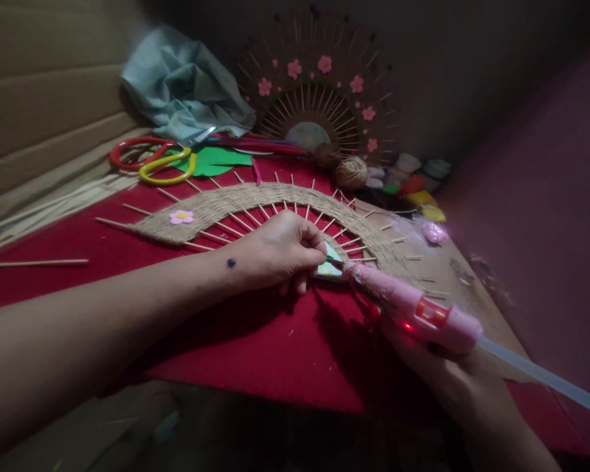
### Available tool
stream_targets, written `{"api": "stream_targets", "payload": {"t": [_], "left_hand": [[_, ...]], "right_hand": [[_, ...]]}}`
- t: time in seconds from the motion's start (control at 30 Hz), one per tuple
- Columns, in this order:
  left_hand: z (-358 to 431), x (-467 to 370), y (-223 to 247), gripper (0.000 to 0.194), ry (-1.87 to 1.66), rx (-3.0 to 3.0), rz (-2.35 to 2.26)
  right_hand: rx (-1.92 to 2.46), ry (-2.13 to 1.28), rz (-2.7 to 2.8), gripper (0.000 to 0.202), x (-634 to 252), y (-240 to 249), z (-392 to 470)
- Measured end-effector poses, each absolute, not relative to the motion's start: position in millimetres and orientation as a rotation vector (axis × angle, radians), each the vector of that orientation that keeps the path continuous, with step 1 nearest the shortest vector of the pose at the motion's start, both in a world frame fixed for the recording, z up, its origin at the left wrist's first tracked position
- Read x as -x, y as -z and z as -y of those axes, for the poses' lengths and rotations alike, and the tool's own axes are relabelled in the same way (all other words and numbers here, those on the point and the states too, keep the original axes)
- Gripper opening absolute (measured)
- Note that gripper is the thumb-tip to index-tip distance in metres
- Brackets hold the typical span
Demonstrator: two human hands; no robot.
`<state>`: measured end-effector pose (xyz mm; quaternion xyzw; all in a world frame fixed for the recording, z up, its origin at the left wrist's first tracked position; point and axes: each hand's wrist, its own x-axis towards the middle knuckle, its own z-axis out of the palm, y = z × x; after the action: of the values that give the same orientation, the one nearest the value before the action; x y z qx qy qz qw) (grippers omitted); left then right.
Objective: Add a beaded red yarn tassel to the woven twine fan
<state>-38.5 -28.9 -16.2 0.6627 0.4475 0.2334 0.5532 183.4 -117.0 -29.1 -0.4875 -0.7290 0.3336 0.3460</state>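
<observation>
On red felt (pixel 255 341), hands grip a leaf (pixel 328 261) and pink glue gun (pixel 413 308).

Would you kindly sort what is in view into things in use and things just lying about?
In use:
left hand pinching a small flower piece
right hand holding the pink glue gun
jute arc with sticks

Lying about:
scissors
twine ball
green paper
blue cloth
finished fan

Glossy pink plastic glue gun (pixel 413 311); rough woven jute arc (pixel 265 203) with bare wooden sticks (pixel 34 263); matt red felt cloth (pixel 255 341); glossy plastic-handled scissors (pixel 152 160); crumpled pale cloth (pixel 187 82).
</observation>
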Motion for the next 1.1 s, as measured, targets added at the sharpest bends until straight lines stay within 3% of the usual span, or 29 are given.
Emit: {"api": "stream_targets", "payload": {"t": [1.1], "left_hand": [[28.7,40.7,17.4,0.006,-0.560,-1.553,-1.058]], "right_hand": [[1.182,-0.790,1.759,0.039,-176.9,15.8,124.5]]}}
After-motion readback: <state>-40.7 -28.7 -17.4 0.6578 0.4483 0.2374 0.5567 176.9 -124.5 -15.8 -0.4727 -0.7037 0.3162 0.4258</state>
